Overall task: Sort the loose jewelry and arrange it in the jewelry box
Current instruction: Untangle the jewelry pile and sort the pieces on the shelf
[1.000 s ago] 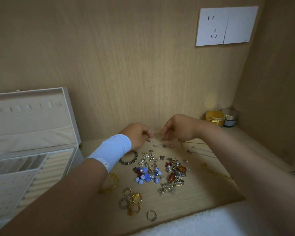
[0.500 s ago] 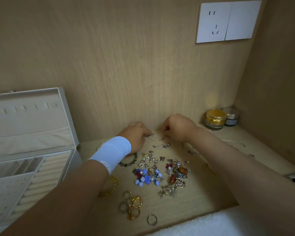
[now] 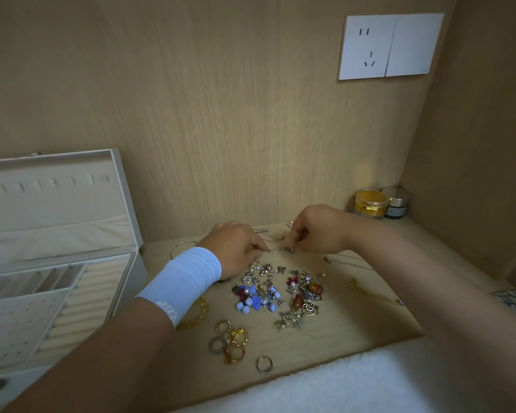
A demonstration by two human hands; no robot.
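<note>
- Toward the back of the tabletop (image 3: 355, 329), just behind the earring pile (image 3: 277, 290): left grip (image 3: 236, 248) and right grip (image 3: 316, 231) close together, each clenched in a fingertip pinch on one end of a fine silver chain (image 3: 276, 249); too small to tell whether a clasp is involved.
- Since a second ago: both dropped lower and drawn slightly nearer the pile, with the chain pulled shorter between them and now almost down on the wood.
- Reads as untangling or straightening one necklace before storing it; sorting barely begun, judging by how much lies loose.
- Out on the wood: rings (image 3: 230, 341) clustered at the front, a gold link bracelet (image 3: 197, 314) beside the white wristband (image 3: 182, 281), a gold necklace (image 3: 373, 295) to the right, a thin bangle (image 3: 182, 245) behind the left wrist.
- Off to the left, well apart from the chain: jewelry box (image 3: 137, 272) with lid up, ring rolls (image 3: 81, 299) and compartments in view.
- Pale wood-grain surface, set in an alcove of the same panelling; white socket plate (image 3: 390, 46) high on the back wall, a gold jar (image 3: 370, 202) and a dark jar (image 3: 396, 202) side by side in the right rear corner, fluffy white cloth (image 3: 340, 383) along the near edge.
</note>
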